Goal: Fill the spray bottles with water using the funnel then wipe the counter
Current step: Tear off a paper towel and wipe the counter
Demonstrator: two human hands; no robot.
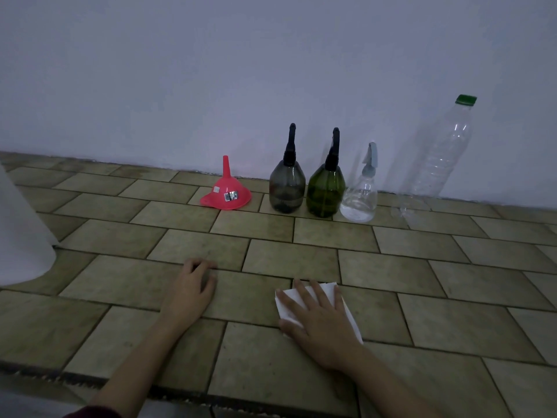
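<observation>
Three spray bottles stand upright in a row against the pale wall (271, 70) at the far edge of the tiled worktop (452, 312): a smoky grey translucent spray bottle with a black nozzle (287, 188), a dark green translucent spray bottle with a black nozzle (325, 191) just beside it at its 3 o'clock, and a small clear plastic spray bottle with a pale blue-grey trigger (359, 197) next in line, close against the green one. At 9 o'clock of the grey bottle, slightly apart from it, a pink plastic funnel (226, 193) rests mouth-down with its spout pointing up and a sticker on its cone. At 3 o'clock of the clear spray bottle stands a tall, clear plastic water bottle with a green cap (437, 164), upright by the wall. Near the viewer, at 6 o'clock of the row and well apart from it, the right hand (319, 321) lies flat with fingers spread and straight, pressing a white folded cloth or paper towel (328, 309) onto the worktop. At its 9 o'clock the left hand (191, 289) rests on the tiles with fingers loosely curled and holds nothing. A white rounded object (21, 230), only partly in view, sits at the frame's left edge.
</observation>
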